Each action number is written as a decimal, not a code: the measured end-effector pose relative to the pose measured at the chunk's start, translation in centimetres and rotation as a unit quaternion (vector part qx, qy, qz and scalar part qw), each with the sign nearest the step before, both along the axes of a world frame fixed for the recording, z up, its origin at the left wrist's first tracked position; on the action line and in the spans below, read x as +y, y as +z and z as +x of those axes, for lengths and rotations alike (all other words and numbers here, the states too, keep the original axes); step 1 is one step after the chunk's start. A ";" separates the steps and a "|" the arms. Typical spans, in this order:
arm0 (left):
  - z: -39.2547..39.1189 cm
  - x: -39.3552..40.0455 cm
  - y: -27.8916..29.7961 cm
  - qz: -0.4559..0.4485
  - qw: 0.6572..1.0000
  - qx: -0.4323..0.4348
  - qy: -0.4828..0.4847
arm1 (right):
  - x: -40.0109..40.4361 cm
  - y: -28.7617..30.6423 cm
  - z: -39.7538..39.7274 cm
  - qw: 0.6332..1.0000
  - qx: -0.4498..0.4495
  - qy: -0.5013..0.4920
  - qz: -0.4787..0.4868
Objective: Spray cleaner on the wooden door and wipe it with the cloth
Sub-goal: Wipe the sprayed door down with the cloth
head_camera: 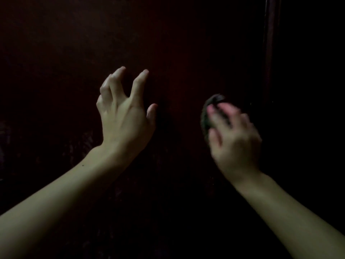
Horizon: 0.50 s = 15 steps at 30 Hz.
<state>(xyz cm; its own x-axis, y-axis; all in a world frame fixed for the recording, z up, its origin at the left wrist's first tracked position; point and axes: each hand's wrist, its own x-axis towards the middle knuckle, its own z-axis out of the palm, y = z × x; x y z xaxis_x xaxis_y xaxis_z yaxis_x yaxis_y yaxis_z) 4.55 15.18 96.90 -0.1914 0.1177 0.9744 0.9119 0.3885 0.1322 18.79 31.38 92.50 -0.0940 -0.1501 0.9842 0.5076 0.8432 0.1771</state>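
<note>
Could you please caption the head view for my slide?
Right hand wipes the dark door with a cloth; left hand is spread.

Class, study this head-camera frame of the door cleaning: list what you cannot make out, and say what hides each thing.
1. Cloth, head view: mostly covered by the blurred right hand; its colour is lost in the dark.
2. Wooden door: too dim to show grain, spray or wet patches.
3. Left hand: whether its spread fingertips touch the door is unclear.
4. Spray bottle: none can be made out.

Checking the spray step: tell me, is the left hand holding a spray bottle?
No, the left hand is empty, fingers spread near the door.
</note>
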 end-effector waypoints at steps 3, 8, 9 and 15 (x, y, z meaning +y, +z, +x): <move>-1.0 -0.4 -2.3 -0.001 1.000 0.001 0.002 | 0.5 0.4 0.1 0.993 0.099 0.002 -0.063; -2.7 -1.5 -5.5 0.022 0.999 0.044 0.017 | -3.4 -3.0 -5.2 0.998 0.043 -0.040 -0.001; -2.8 -1.8 -6.0 0.029 0.998 0.057 0.024 | -4.4 -3.8 -6.3 0.999 0.015 -0.036 0.017; -2.6 -3.1 -8.5 -0.054 0.997 0.001 0.051 | -5.4 -4.3 -6.8 0.997 -0.046 -0.034 0.051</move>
